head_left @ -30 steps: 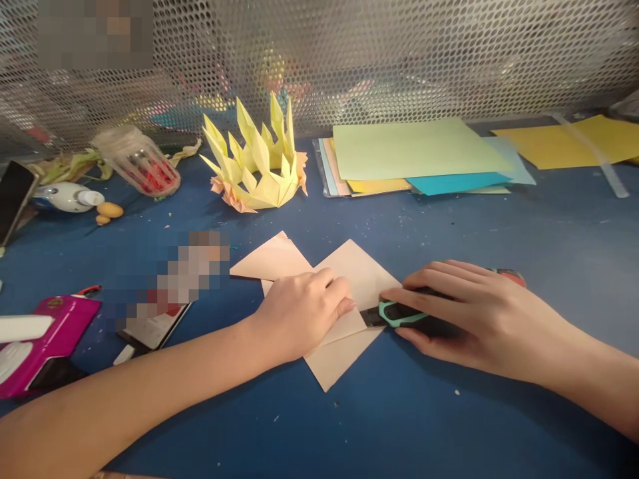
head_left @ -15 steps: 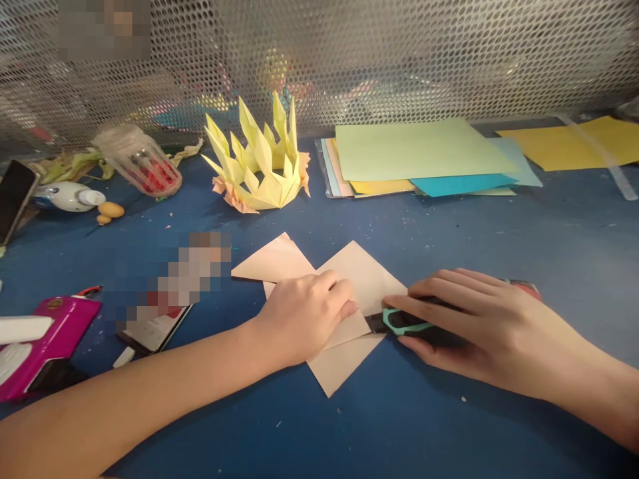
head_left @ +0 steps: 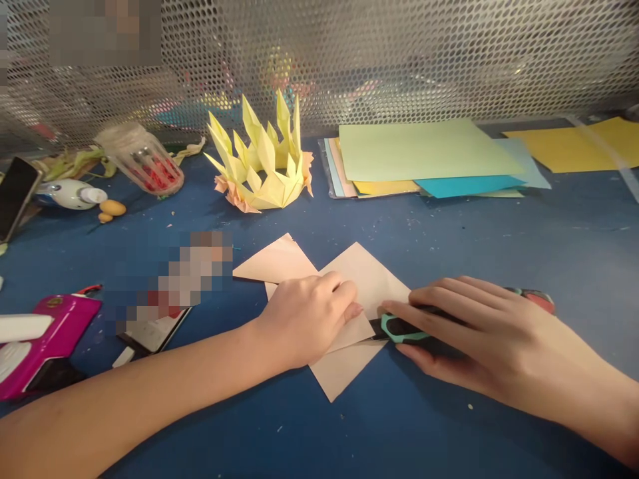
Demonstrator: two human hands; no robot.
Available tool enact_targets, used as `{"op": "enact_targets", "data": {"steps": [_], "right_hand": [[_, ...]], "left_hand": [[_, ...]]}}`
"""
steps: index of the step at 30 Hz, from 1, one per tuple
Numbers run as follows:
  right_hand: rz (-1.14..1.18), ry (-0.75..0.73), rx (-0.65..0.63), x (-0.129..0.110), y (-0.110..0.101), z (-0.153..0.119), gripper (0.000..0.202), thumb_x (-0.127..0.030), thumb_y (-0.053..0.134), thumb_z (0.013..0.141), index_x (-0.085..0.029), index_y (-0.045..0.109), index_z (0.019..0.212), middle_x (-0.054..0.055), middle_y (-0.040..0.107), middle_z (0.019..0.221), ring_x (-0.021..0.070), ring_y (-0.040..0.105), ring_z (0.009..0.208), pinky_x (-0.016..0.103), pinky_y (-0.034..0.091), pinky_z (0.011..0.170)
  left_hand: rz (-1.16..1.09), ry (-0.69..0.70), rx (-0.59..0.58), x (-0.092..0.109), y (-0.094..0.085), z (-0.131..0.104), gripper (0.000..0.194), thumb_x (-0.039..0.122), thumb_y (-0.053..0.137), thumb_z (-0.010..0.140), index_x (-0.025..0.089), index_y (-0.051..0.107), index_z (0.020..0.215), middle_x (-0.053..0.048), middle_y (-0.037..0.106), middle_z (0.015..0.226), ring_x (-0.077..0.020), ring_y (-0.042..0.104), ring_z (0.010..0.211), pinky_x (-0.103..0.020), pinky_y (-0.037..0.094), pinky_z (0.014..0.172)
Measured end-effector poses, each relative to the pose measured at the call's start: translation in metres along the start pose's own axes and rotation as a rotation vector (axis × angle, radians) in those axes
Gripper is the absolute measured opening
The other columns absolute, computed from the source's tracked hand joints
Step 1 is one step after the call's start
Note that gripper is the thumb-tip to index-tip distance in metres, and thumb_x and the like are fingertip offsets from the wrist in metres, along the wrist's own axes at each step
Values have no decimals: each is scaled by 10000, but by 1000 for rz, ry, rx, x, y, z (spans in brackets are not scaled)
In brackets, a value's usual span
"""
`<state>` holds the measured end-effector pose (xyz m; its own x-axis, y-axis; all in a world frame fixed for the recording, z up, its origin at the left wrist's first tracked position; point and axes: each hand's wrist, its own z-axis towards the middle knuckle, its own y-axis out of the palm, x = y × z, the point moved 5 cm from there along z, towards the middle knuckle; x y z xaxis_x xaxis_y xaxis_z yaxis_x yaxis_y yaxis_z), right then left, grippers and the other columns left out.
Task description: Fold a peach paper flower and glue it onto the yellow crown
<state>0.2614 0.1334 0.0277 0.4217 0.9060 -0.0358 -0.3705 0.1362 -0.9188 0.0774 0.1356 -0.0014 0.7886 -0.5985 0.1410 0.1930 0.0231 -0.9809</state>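
On a blue tabletop [head_left: 279, 439], the curled left hand [head_left: 309, 319] presses angular paper [head_left: 368, 276]; the right hand [head_left: 489, 329] clasps a teal-rimmed cutter [head_left: 404, 328].

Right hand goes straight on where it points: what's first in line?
Likely the folded pale paper, close to the fingertips; the left hand rests on it farther along. Whether fingertips and paper already touch is unclear.

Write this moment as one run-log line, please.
left hand: on folded pale-pink paper; right hand: gripping utility knife, blade at paper flap; yellow origami crown: behind
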Motion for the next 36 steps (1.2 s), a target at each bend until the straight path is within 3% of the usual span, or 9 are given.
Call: {"op": "enact_targets", "data": {"steps": [6, 15, 26, 31, 36], "right_hand": [[85, 22, -3, 1, 2, -1, 293, -297, 597, 987, -260, 628, 1275, 42, 736, 918, 241, 695, 752, 415, 538, 665], [49, 4, 4, 2, 5, -1, 222, -301, 556, 1016, -217, 637, 1205, 55, 718, 924, 230, 683, 778, 407, 520, 709], [59, -24, -26, 10, 4, -5, 284, -244, 588, 986, -214, 607, 1268, 65, 723, 975, 227, 692, 837, 399, 538, 747], [60, -80, -11, 26, 3, -6, 277, -241, 591, 985, -224, 619, 1260, 67, 695, 943, 221, 660, 820, 386, 524, 723], [60, -158, -6, 38, 3, -7, 301, -195, 596, 986, -183, 634, 1284, 87, 689, 967, 215, 636, 846, 383, 510, 761]], "left_hand": [[-14, 11, 0, 1, 0, 0, 321, 308, 379, 1077, 183, 593, 873, -5, 610, 772, -161, 590, 614, -265, 228, 485], [2, -9, -37, 2, 0, 2, 325, 305, 376, 1081, 182, 595, 873, -3, 619, 785, -181, 630, 644, -279, 261, 484], [-53, -11, 74, 1, -1, -1, 306, 258, 402, 1055, 178, 631, 868, -8, 632, 771, -185, 598, 608, -288, 246, 490], [-168, -158, -29, -2, -6, 1, 287, 246, 419, 1042, 193, 588, 816, 2, 648, 797, -172, 605, 659, -269, 256, 531], [-272, -205, -109, -2, -11, 0, 296, 257, 424, 1033, 212, 478, 746, 59, 487, 588, -132, 470, 506, -237, 217, 478]]}}
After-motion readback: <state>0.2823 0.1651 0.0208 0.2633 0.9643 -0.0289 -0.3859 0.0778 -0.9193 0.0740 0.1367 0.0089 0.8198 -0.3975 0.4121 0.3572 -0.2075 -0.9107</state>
